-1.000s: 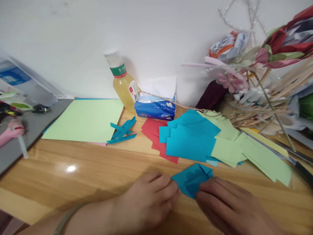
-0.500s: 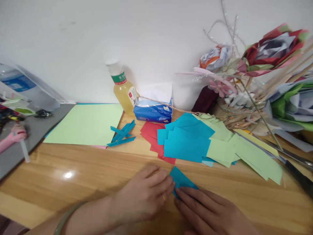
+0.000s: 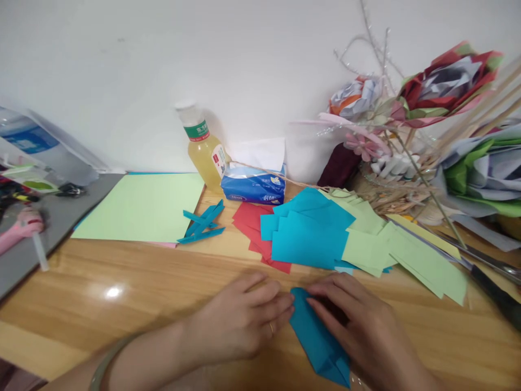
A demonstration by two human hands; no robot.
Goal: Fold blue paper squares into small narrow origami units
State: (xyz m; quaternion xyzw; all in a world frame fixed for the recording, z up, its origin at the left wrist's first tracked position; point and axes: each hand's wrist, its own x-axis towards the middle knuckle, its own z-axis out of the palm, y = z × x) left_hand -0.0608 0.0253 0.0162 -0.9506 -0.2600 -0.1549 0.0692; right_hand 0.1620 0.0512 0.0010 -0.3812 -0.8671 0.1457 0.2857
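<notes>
Wood-grain tabletop (image 3: 134, 293) carries the work. At its near side, I set my left hand (image 3: 240, 315) palm down, fingers curled, tips at the upper-left edge of the folded blue paper (image 3: 315, 339). My right hand (image 3: 366, 320) arches over the paper's right side, fingertips at its upper end. I cannot tell whether either hand pinches it. Beyond lie blue sheets (image 3: 309, 241) overlapping red sheets (image 3: 254, 228); farther back, the tissue pack (image 3: 254, 187) adjoins the bottle (image 3: 205, 160).
</notes>
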